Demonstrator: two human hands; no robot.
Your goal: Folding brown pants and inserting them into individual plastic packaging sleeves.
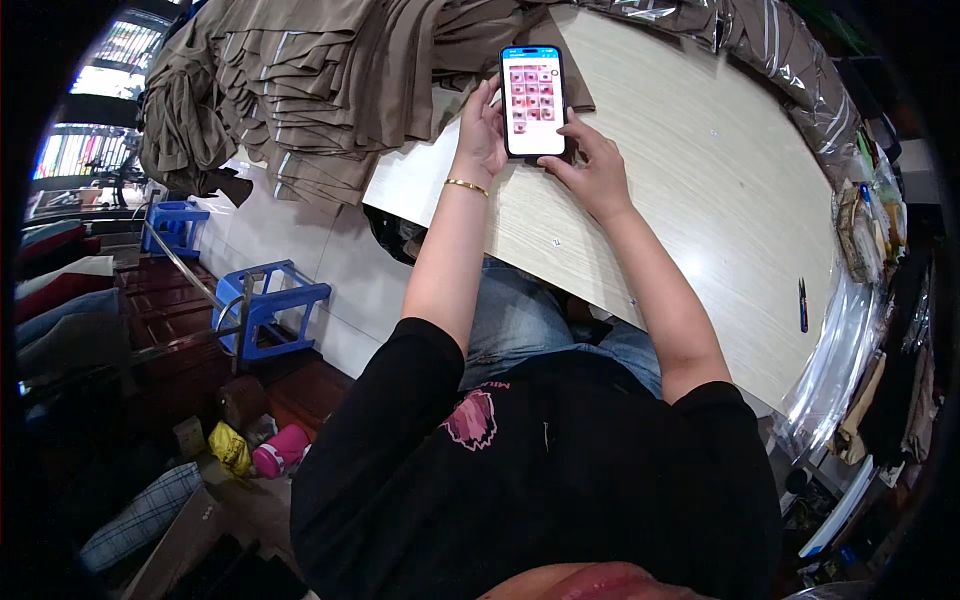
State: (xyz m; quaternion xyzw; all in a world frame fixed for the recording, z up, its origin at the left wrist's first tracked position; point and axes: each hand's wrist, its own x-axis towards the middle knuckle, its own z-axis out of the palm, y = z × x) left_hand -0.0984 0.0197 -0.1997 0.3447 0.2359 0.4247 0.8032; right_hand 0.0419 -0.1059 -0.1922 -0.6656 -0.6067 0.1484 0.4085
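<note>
A smartphone (533, 105) with a lit screen stands upright in the view above the pale wood-grain table (712, 202). Rows of small pink and red pictures fill part of its screen. My left hand (481, 135) holds it along the left edge, with a gold bracelet (466, 185) at the wrist. At the lower right corner, my right hand (598, 166) grips the phone, its thumb by the bottom edge and its fingers on the right side. A large pile of brown cloth pieces (322, 97) lies just left of the phone and hangs over the table's edge.
Brown garments in clear plastic (795, 82) line the far right rim. Thread snips or a similar small tool (803, 306) lie on the right, near clear plastic sheeting (832, 360). Blue plastic stools (266, 307) stand on the floor at left, beside a metal rail (180, 262) and folded fabrics (67, 300).
</note>
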